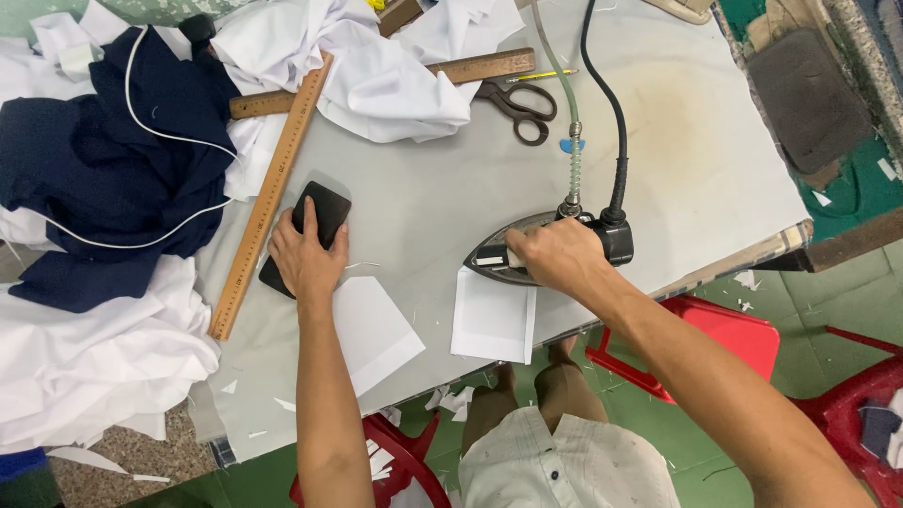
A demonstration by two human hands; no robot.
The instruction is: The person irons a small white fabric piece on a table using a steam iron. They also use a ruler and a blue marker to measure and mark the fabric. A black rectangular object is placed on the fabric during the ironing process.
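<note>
My right hand [557, 259] grips the handle of a dark steam iron [527, 246], whose sole rests on the top edge of a folded white fabric piece [494, 322] near the table's front edge. My left hand [308, 259] lies flat on a black phone-like slab [315, 226] beside a long wooden ruler [268, 193]. A second white fabric piece [374, 331] sits just right of my left forearm. The iron's black cable [607, 103] and grey hose [564, 89] run to the back of the table.
Grey padded table [677, 141]. Black scissors [520, 105] and a second wooden ruler [470, 70] lie at the back under crumpled white cloth [376, 75]. Navy cloth [94, 179] with a white cord and more white cloth [85, 367] pile at left. Red plastic stools [743, 334] stand below.
</note>
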